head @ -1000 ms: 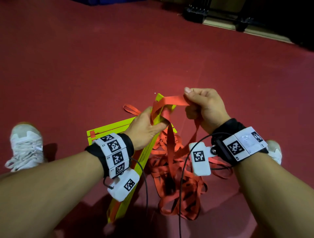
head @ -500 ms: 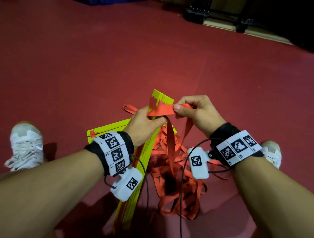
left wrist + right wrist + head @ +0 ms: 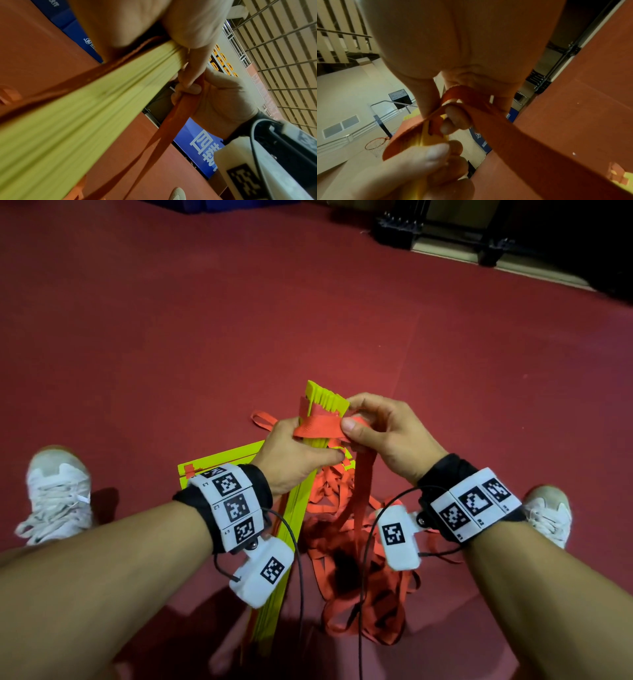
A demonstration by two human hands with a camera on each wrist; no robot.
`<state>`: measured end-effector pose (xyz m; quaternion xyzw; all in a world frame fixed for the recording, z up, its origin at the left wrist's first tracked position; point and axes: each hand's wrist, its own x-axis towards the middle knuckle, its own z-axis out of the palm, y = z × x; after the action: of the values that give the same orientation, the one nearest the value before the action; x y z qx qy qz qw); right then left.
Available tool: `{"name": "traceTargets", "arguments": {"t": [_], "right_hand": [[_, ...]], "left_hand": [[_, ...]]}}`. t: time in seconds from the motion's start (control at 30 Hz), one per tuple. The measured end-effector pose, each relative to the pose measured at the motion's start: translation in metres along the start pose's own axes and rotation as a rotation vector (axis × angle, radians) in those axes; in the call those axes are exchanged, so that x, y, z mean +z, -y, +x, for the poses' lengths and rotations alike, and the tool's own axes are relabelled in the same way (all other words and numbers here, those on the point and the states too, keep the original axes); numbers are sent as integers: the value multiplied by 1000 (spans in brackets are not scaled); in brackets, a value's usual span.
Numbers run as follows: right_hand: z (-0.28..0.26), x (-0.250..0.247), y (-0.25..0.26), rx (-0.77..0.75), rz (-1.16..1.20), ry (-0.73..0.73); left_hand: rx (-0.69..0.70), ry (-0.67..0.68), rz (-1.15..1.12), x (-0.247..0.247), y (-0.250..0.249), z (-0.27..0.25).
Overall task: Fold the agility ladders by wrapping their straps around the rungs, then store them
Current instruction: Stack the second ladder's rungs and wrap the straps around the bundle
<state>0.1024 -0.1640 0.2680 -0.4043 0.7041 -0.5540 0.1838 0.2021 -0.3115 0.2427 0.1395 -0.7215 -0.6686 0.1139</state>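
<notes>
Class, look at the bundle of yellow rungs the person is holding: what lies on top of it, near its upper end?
An orange strap crosses over the yellow rungs, pinched by the right hand. The left hand grips the bundle below it. Whether the strap passes right round behind is hidden.

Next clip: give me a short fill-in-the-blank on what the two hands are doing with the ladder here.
1. The left hand grips the bundle of ____ rungs.
2. The right hand pinches an ____ strap lying across the bundle.
3. Loose straps lie piled on the ____ floor.

Missing words: yellow; orange; red
</notes>
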Motion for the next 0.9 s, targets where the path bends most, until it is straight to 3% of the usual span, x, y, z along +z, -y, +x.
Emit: {"name": "traceTargets", "arguments": {"t": [0.1, 0.27, 0.4, 0.63, 0.73, 0.9], "right_hand": [[0, -7, 3, -12, -195, -1], [-2, -10, 7, -49, -237, 21], [-2, -8, 8, -68, -144, 15], [2, 4, 0, -48, 131, 6], [1, 9, 1, -79, 199, 78], [0, 14, 2, -73, 314, 162]], "left_hand": [[-27, 28, -28, 0, 3, 3], [-35, 78, -92, 2, 1, 3], [3, 148, -145, 3, 0, 2], [-85, 253, -219, 4, -1, -3], [-160, 280, -241, 2, -3, -3], [-162, 282, -335, 2, -3, -6]]}}
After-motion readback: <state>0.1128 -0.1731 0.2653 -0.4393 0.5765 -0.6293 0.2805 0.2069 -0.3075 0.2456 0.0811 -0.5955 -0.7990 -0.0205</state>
